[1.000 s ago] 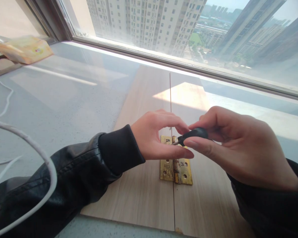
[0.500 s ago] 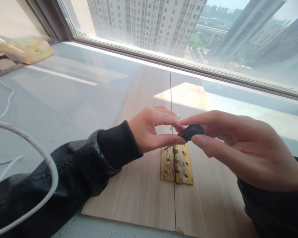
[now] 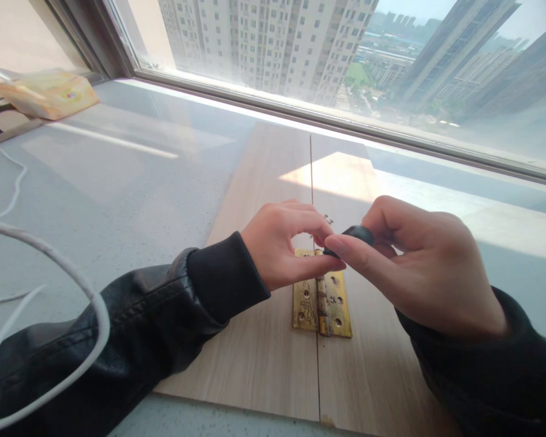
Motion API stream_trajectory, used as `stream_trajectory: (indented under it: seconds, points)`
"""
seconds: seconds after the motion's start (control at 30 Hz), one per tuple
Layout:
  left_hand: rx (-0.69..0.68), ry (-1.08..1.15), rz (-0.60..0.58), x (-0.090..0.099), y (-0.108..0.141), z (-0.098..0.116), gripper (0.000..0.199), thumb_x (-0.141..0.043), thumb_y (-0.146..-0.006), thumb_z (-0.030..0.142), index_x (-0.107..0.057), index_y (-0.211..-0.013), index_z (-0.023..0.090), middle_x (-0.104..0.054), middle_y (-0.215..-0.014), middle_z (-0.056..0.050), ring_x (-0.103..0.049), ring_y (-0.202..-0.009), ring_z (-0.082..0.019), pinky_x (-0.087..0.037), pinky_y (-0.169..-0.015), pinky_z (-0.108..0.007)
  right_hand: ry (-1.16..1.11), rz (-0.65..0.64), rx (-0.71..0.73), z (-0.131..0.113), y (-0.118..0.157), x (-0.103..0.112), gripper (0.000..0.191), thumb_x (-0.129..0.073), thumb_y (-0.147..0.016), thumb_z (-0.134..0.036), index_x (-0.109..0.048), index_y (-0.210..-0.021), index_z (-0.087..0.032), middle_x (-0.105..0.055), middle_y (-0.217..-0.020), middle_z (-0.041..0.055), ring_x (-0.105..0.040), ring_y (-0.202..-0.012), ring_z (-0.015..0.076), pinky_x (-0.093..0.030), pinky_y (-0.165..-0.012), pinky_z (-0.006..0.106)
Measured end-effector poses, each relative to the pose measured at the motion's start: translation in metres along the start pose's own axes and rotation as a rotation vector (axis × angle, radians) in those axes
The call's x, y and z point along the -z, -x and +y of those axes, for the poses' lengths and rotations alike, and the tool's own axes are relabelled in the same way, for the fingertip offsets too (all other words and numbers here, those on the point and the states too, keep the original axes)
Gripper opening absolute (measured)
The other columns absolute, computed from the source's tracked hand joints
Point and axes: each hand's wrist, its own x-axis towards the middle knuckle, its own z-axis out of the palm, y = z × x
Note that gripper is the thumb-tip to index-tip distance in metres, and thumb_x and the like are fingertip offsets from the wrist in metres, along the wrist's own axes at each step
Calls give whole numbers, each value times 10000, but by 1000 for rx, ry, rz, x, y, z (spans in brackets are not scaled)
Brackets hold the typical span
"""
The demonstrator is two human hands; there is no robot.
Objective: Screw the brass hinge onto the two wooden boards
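A small black object [image 3: 357, 233], rounded at one end like a short handle, is between my two hands above the boards. My left hand [image 3: 287, 243] pinches its left end between thumb and fingers. My right hand [image 3: 421, 261] closes on its right part, the thumb lying across it. Below the hands a worn brass hinge [image 3: 322, 303] lies over the seam of two pale wooden boards [image 3: 264, 364]. Its upper end is partly hidden by my left hand. Some tiny metal pieces [image 3: 328, 218] show just beyond my left fingertips.
The boards rest on a speckled white sill [image 3: 173, 200] beneath a large window. A yellow soft pack [image 3: 48, 95] sits at the back left. A white cable [image 3: 84, 282] loops over my left sleeve, close to the camera.
My right hand has shifted left and curled its fingers more tightly round the black object, its thumb now across it. The tiny metal pieces and the hinge's upper part show more.
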Motion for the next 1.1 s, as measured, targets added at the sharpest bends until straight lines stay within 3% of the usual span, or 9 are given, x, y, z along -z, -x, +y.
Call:
stream_trajectory:
  seconds: [0.1,0.2,0.3,0.4,0.53,0.63,0.9,1.1]
  points:
    - [-58,35,-15,-1,1,-5,105,-683,-712,232,-672,-733,131,-673,-700,-33,-575,-688,-132,-456,-698,-294,-53,-88,-25,-1,1,6,226,-620,-771,-429,-574,-786,-208,-508,-563,-32,-450,-488,99,-355,-433,260]
    - [-91,67,-94,2,0,-6,132,-671,-736,247,-683,-781,124,-682,-728,-51,-582,-711,-138,-462,-737,-311,-135,-203,11,-1,2,15,223,-591,-808,-360,-604,-992,-234,-611,-707,-7,-559,-594,121,-436,-502,265]
    - [-84,112,-156,3,0,-5,142,-657,-755,236,-682,-827,115,-695,-785,-75,-602,-749,-141,-470,-781,-319,-143,-269,55,2,2,21,132,-602,-803,-323,-643,-898,-240,-633,-720,-3,-575,-603,124,-442,-504,268]
    - [-40,169,-169,2,1,-3,137,-642,-764,228,-677,-856,133,-699,-822,-73,-617,-784,-143,-476,-795,-315,-130,-248,34,5,2,22,140,-644,-766,-348,-641,-839,-228,-614,-664,-9,-546,-557,121,-407,-460,263]
    - [55,145,-136,2,2,0,236,-709,-684,301,-668,-844,132,-690,-846,-69,-608,-811,-155,-472,-773,-304,-50,-211,30,1,2,19,211,-643,-753,-402,-590,-713,-202,-463,-499,-47,-388,-428,83,-300,-404,255]
    - [53,87,-131,2,1,1,234,-733,-651,320,-659,-764,128,-684,-802,-65,-599,-770,-156,-468,-755,-315,21,-189,24,-5,2,18,264,-637,-750,-420,-531,-647,-200,-353,-455,-69,-292,-399,67,-234,-387,250]
    - [9,96,-133,3,-1,3,145,-686,-703,277,-669,-748,141,-687,-760,-61,-610,-731,-145,-481,-725,-301,49,-130,33,-11,1,12,318,-623,-754,-445,-471,-605,-209,-305,-446,-73,-267,-393,64,-234,-371,241]
    - [43,25,-22,6,-3,14,229,-660,-681,217,-622,-906,217,-673,-772,8,-604,-693,-132,-489,-668,-296,86,-63,34,-17,2,8,322,-627,-760,-389,-427,-580,-212,-304,-452,-78,-233,-388,55,-249,-389,249]
